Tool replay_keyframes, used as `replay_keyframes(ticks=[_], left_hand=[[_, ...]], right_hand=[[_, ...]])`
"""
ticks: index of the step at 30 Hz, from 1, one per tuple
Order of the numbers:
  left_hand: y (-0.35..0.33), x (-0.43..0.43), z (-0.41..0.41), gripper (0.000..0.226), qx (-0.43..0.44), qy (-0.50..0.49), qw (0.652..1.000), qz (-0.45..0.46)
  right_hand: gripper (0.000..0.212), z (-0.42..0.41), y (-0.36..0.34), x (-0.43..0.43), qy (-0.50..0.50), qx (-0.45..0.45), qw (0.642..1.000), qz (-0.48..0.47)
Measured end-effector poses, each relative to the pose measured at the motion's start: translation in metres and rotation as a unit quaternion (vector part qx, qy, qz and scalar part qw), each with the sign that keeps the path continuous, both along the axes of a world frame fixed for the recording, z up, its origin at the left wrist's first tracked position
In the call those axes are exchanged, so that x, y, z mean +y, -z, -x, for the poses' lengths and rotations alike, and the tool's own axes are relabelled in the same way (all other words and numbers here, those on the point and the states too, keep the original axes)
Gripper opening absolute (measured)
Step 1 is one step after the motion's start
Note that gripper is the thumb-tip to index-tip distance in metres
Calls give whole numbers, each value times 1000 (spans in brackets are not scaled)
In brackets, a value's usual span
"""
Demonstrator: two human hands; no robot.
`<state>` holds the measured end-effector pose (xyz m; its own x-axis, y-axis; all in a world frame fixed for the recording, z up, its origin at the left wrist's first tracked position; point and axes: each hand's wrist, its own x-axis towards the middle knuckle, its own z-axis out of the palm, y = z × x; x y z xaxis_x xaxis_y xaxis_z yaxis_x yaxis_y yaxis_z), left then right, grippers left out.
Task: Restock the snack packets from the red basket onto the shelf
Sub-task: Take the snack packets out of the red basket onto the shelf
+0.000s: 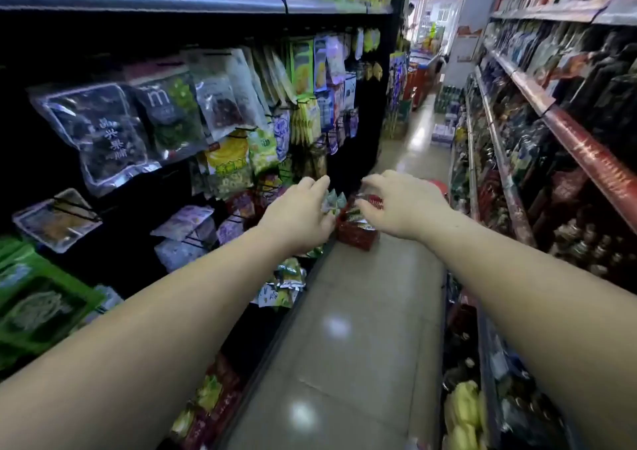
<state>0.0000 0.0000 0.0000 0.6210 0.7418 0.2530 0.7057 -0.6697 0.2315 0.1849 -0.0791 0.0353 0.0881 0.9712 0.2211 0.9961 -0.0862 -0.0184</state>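
Note:
A red basket (356, 235) stands on the aisle floor against the foot of the left shelf, with snack packets (355, 215) in it. Both my arms stretch out over it. My left hand (298, 217) grips a small bunch of grey-green packets (333, 201) just above the basket's left side. My right hand (401, 204) hovers over the basket with its fingers curled down and pinches a red-and-white packet (374, 202). The left shelf (241, 1) carries many hanging snack bags (227, 163) on hooks.
Small green packets (287, 279) lie on the bottom ledge of the left shelf, below my left arm. A right-hand shelf (517, 204) of dark bottles and jars lines the narrow aisle. The pale tiled floor (362, 329) runs ahead toward stacked goods and a bright doorway.

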Motion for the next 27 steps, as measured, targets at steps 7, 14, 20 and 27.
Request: replay_keyframes(ticks=[7,14,20,27], left_hand=[[87,71,-102,72,-4,-35,994,102],[158,143,-170,75,35,-66,980,184],[191,241,-223,73,28,-80,971,225],[224,396,-309,66,21,-61,971,229]], right_hand=[[41,-94,89,92,-10,17,995,97],[52,-178,143,185,-7,45,984,173],[51,-231,179,281,10,106,981,162],[50,-325,213,407,49,119,977,168]])
